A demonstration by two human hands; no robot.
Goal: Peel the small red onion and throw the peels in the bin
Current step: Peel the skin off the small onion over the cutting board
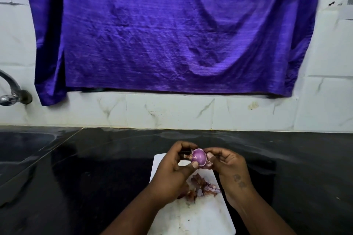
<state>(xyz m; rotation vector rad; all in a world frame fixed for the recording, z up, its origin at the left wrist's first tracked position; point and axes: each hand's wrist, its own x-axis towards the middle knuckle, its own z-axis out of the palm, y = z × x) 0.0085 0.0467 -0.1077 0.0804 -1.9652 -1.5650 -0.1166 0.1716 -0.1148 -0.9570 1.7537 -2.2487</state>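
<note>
A small red onion (199, 158), shiny purple where its skin is off, is held above the white cutting board (200, 217). My left hand (175, 166) grips it from the left, thumb under it and fingers curled over its dry stem end. My right hand (227, 164) pinches the onion's right side, where a loose bit of skin hangs. A pile of brown and purple peels (202, 187) lies on the board just below my hands. No bin is in view.
The board lies on a black stone counter (95, 177). A sink (21, 147) is set into the counter at far left, with a metal tap (13, 91) above it. A purple cloth (172, 30) hangs on the white tiled wall behind.
</note>
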